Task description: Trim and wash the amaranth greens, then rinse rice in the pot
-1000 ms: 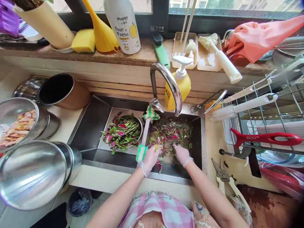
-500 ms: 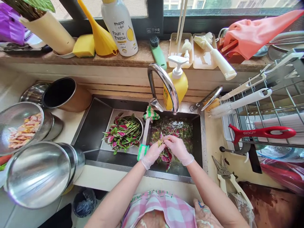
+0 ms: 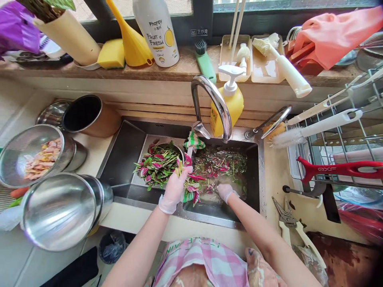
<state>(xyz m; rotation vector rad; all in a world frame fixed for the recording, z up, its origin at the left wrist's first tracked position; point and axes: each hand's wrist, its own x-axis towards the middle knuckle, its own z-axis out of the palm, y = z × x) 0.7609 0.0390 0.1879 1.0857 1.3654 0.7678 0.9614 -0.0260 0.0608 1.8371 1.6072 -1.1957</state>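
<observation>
"Left hand (image 3: 174, 188) and right hand (image 3: 226, 193) have been drawn apart since the earlier frame, where they were joined over the right basin (image 3: 253, 177). Now the left hand has been shifted leftward, past the divider (image 3: 190, 151), and the right hand has been lowered to the water (image 3: 206, 197)."

"Is anything held?"

"By the left hand, yes: a bunch of red-and-green leaves (image 3: 195, 185) is gripped by its stems near the centre of the frame, its leafy ends left to hang across the divider. Of the right hand less can be told; its fingertips are hidden, so whether anything is grasped cannot be made out."

"Where are the other greens to be found?"

"Left of centre, a heaped pile (image 3: 157, 165) is held in the bowl (image 3: 182, 150) within the left basin (image 3: 112, 163). Right of centre, loose leaves (image 3: 223, 164) are spread through the water below the faucet (image 3: 214, 93)."

"What is meant by the change?"

"It may be judged that the bunch has been carried from the water side towards the bowl side. It has not yet been laid down, and since leaves are left in the water, the work is judged unfinished."
</observation>
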